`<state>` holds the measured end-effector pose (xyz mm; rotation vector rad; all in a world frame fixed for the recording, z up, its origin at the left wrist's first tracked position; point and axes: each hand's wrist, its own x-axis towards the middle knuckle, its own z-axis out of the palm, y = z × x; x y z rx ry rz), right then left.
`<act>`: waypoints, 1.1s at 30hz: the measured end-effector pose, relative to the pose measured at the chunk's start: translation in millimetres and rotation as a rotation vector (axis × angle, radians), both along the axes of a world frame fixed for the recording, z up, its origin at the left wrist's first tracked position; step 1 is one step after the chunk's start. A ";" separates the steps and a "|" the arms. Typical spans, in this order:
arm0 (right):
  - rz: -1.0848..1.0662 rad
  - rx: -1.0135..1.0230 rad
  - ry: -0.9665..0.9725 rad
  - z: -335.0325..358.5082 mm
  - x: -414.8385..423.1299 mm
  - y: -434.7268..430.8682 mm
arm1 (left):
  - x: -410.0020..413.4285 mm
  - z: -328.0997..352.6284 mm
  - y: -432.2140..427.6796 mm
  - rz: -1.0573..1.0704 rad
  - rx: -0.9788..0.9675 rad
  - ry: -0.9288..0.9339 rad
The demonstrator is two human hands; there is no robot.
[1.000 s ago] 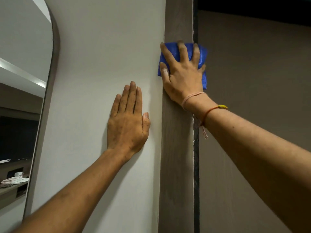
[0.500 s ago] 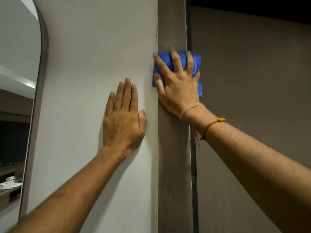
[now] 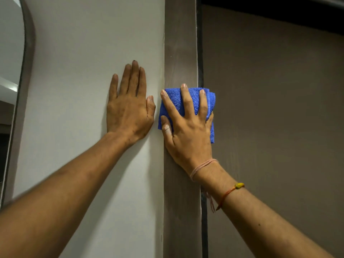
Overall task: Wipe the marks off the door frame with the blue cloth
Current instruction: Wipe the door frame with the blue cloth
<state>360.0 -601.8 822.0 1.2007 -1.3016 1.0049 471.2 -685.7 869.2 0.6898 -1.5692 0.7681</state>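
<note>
Pressing the blue cloth (image 3: pixel 195 101) flat against the brown door frame (image 3: pixel 180 43) with the right hand (image 3: pixel 188 131), seen from the head camera: fingers spread wide over the folded pad, thumb lying along its left edge, little finger seemingly tucked round its right edge, palm and heel bearing on the frame below. Pins the cloth by pressure more than by a pinch, yet holds it firmly enough to carry it along the wood. Covers the whole width of the frame's face at about mid-height of the view, overlapping slightly onto the pale wall (image 3: pixel 83 53) at the left and past the dark gap (image 3: pixel 200 53) toward the door (image 3: pixel 270 108) at the right. Bracing on that wall just beside the cloth with the left hand (image 3: pixel 128 110), laid flat with fingers straight and nearly together, grasping nothing, thumb close to the frame's edge but apart from the cloth. Shows two thread bands on the right wrist, one with a yellow bead (image 3: pixel 239 185), and a curved mirror edge (image 3: pixel 28 53) at the far left. Reads as the middle of the wiping step itself, cloth in contact and loaded. Cannot tell what marks remain, apart from a tiny pale speck on the frame above the cloth. Calls next for a stroke along the frame with steady pressure, keeping the pad centred on the wood, then lifting it to check the surface beneath.
</note>
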 end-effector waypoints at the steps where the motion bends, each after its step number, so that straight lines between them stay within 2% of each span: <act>1: -0.001 0.004 0.001 1.2 0.3 -0.2 | -1.2 -0.6 -0.1 -0.003 0.006 0.012; 4: -0.037 0.024 0.029 9.7 -1.1 1.7 | -2.3 -8.7 1.2 -0.002 0.011 0.036; 9: -0.057 0.055 0.018 79.3 0.3 4.7 | -2.0 -14.0 0.0 0.005 0.009 0.043; 11: -0.050 0.045 0.006 87.6 1.4 2.7 | -0.4 -15.9 -2.0 0.012 0.000 0.037; 15: -0.025 -0.046 -0.019 31.4 4.2 -2.7 | 4.2 -18.3 -3.5 0.004 -0.011 0.008; 18: -0.055 -0.013 0.028 2.2 1.7 -0.1 | 4.9 -19.1 -2.3 0.008 -0.007 0.005; 22: -0.111 0.047 0.118 55.7 -7.3 7.2 | 3.1 -20.8 -1.6 0.007 -0.003 0.020; 25: -0.091 0.049 0.054 85.2 -1.9 3.1 | 3.2 -20.2 -2.2 0.014 -0.009 0.026; 29: -0.026 -0.042 -0.035 35.9 6.7 -3.3 | 2.6 -21.4 -2.4 0.010 -0.012 0.018; 33: -0.007 0.013 -0.022 -43.7 4.2 3.5 | 4.1 -21.9 -1.8 0.003 -0.008 0.028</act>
